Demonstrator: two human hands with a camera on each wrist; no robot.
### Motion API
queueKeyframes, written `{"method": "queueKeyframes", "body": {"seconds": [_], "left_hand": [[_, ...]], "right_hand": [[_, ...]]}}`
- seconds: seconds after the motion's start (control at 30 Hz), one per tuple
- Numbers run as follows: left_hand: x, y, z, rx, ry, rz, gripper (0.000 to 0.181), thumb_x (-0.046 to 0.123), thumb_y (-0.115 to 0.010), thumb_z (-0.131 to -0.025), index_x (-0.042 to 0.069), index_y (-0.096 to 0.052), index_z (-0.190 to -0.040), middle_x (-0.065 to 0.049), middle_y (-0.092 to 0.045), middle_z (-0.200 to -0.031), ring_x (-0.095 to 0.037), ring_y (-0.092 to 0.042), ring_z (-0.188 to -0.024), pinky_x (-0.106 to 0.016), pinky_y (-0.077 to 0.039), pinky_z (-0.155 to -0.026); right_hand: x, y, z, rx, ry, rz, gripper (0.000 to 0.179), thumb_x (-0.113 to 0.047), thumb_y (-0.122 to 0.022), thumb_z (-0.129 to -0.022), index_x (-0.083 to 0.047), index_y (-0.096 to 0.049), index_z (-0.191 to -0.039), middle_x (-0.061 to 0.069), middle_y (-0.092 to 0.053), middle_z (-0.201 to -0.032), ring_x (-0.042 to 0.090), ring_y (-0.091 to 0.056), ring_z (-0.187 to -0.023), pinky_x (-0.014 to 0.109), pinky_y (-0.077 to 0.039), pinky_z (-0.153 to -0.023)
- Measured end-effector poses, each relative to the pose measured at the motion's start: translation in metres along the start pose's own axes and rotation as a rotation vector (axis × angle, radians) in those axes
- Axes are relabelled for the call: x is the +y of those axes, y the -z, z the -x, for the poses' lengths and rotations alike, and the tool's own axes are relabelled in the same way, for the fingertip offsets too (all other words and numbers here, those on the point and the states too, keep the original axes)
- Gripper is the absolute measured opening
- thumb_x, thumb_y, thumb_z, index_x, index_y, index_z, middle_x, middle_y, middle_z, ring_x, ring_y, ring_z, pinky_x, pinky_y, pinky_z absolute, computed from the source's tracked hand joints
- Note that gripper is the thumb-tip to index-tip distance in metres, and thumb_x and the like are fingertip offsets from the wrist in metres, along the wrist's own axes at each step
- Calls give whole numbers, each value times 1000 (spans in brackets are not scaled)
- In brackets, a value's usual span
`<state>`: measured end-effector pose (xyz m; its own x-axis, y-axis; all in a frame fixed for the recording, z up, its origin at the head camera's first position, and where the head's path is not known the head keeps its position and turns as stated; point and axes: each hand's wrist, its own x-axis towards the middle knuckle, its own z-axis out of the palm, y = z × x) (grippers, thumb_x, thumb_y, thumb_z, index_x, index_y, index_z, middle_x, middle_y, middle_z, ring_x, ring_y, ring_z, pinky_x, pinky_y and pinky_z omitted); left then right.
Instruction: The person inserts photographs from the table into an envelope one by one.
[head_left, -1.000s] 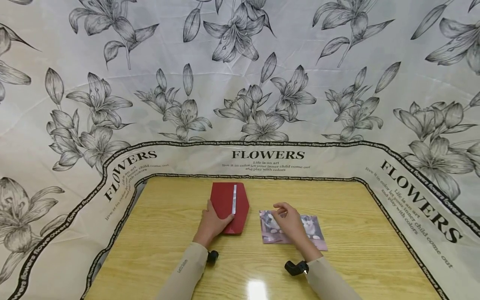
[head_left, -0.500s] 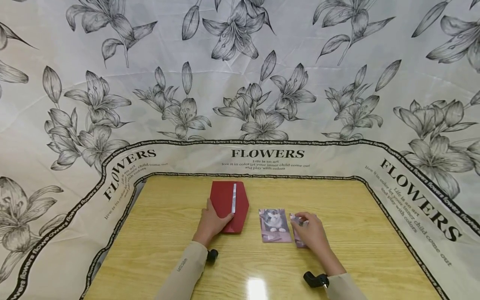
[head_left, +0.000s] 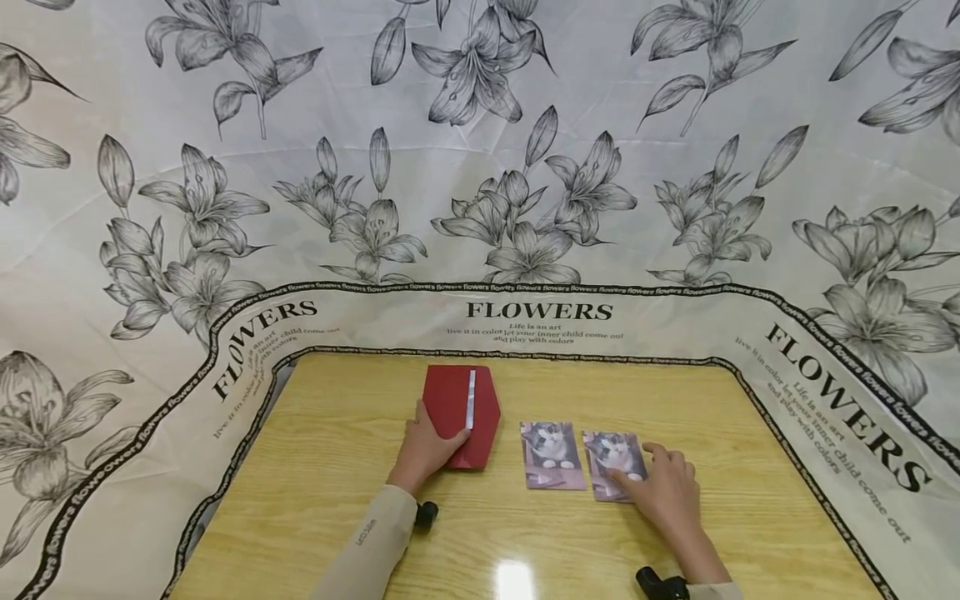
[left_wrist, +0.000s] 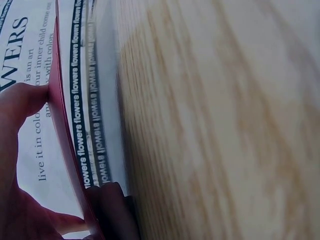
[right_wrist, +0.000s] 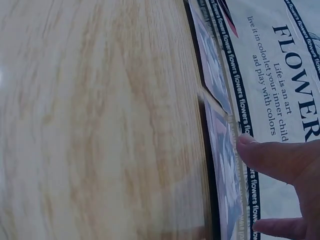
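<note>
My left hand (head_left: pixel 427 450) grips a red envelope (head_left: pixel 480 400) with a pale strip down its face. In the left wrist view, the thumb and fingers (left_wrist: pixel 37 97) are on its edges and one side, and the envelope (left_wrist: pixel 65 125) stands off the wood. To the right lie two cat picture cards side by side, a left card (head_left: pixel 553 458) and a right card (head_left: pixel 607 446), a narrow gap between them. My right hand (head_left: pixel 667 492) is over the right edge of the right card. The right wrist view shows its thumb and finger spread, seemingly just above that card (right_wrist: pixel 225 175).
The light wood table (head_left: pixel 360 400) runs back to a white cloth curtain (head_left: pixel 525 325) printed with lilies and lettering, which also lines both sides. A bright light reflection (head_left: pixel 513 579) lies on the table's front part.
My right hand has drawn one card out from over the other to the right, then loosened its fingers from it. The left hand and red envelope have stayed put.
</note>
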<state>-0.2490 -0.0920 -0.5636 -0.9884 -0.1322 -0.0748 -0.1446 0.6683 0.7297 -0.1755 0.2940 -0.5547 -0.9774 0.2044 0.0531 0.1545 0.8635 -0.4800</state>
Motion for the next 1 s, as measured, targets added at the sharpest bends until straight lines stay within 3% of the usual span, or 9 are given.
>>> {"method": "queueKeyframes", "body": {"seconds": [0.13,0.33,0.77,1.0], "left_hand": [[0,0,0,4,-5,-2,120,54,-83,-89,-5,-14,-169,-39,-47,-143,-46,-62,-118,-58,-54,-101],[0,0,1,5,-5,-2,120,53,-84,-89,-5,-15,-168,-39,-48,-142,-46,-62,-117,-58,-54,-101],[-1,-2,0,20,-17,4,121,53,-84,-88,-6,-16,-168,-38,-49,-140,-44,-63,-115,-57,-55,-99],[-1,-2,0,19,-14,-14,121,55,-84,-88,-6,-17,-168,-39,-48,-141,-45,-63,-116,-57,-55,-100]], "right_hand": [[4,2,3,-42,-56,13,108,-65,-84,-83,14,-49,-147,43,-48,-135,58,-47,-122,69,-41,-97],[6,2,8,-71,-101,34,112,-76,-82,-77,15,-53,-135,42,-48,-128,55,-50,-115,67,-44,-92],[7,2,10,-75,-96,36,99,-72,-84,-79,14,-59,-122,37,-51,-118,50,-52,-109,64,-45,-87],[7,0,10,-41,-98,9,95,-68,-88,-76,9,-53,-119,32,-57,-109,46,-58,-100,60,-46,-82]]}}
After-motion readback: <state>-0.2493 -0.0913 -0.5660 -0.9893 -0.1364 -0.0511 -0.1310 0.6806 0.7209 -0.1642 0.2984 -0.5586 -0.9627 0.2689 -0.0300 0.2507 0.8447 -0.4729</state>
